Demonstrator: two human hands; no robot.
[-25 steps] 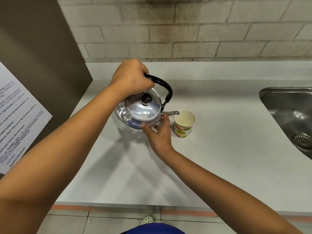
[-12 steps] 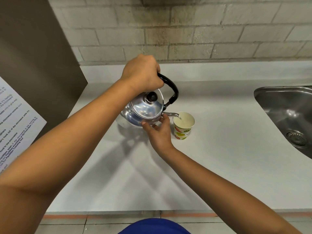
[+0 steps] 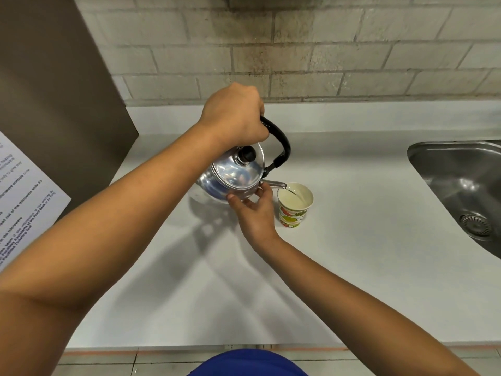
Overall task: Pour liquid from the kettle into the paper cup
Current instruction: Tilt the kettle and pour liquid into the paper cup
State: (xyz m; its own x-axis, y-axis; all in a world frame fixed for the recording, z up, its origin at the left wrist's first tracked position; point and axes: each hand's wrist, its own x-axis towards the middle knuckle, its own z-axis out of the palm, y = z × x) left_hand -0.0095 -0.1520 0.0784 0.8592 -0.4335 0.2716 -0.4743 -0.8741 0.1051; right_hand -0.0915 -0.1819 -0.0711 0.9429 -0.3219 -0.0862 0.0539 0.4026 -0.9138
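Head view: the left hand [image 3: 234,118] is closed in a fist around the black curved handle of the shiny round metal kettle [image 3: 230,177], which is lifted and tilted to the right over the white table [image 3: 366,253]. The right hand [image 3: 254,210] is partly open, its fingertips pressed against the kettle's near side below the spout. The spout tip sits over the rim of the upright white paper cup with fruit print [image 3: 294,204], just right of the kettle. A steel sink [image 3: 461,180] lies far right.
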